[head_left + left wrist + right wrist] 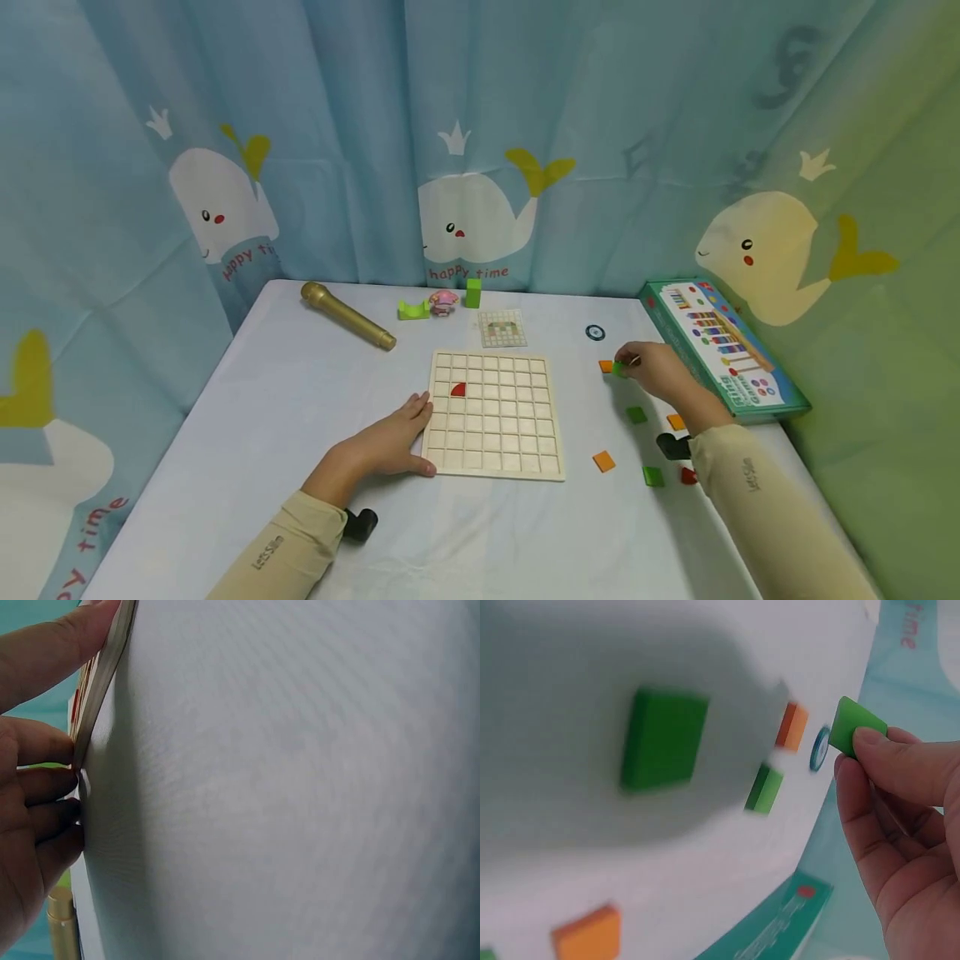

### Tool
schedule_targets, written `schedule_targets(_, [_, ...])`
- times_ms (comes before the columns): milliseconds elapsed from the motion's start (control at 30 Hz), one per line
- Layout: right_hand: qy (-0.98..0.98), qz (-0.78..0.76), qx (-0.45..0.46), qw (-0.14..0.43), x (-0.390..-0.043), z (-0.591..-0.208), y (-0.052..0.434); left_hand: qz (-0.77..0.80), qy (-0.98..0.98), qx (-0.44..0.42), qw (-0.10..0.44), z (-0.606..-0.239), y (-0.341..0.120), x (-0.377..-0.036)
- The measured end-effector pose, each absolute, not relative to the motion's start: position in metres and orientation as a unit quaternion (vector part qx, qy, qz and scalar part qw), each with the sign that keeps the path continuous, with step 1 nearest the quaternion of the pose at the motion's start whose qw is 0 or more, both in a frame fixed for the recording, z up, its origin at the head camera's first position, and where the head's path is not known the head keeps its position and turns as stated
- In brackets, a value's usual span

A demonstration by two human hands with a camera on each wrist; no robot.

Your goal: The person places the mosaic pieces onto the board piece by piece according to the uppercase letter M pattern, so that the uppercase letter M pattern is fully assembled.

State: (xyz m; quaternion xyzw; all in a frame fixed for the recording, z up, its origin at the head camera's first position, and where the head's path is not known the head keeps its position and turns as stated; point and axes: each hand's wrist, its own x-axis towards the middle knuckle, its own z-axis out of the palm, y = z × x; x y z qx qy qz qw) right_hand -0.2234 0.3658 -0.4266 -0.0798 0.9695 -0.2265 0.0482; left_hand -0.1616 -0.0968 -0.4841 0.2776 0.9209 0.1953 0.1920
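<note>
My left hand (392, 436) rests at the left edge of a cream gridded board (557, 433), its fingers straight and its thumb near the lower corner. One red quarter-round tile (459, 389) sits in a cell at the board's upper left. In the right wrist view, my right hand (911, 802) pinches a green tile (849, 724) between thumb and fingers, above the table. Beneath and beyond it lie other green tiles (666, 739) and an orange tile (792, 727). The head view shows the right hand (658, 372) right of the board; its fingers partly hide the tile.
Loose orange tiles (603, 461), green tiles (652, 476) and a red tile (688, 476) lie right of the board. A pattern card (502, 328), small figure (443, 302) and green blocks (414, 310) stand behind. There are also a gold microphone (347, 316), round disc (595, 332) and game box (723, 346).
</note>
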Motion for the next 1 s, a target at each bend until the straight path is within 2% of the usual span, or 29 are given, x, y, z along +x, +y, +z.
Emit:
schedule_targets(200, [0.963,-0.249,-0.096,0.033,-0.230,-0.433,0.344,0.202,0.918,0.277,0.198,-0.484,-0.095,-0.162])
schedule_targets(1000, [0.945,-0.287,-0.139,0.078,-0.240,-0.431,0.268,0.200,0.921,0.273,0.195,-0.483,-0.097,-0.161])
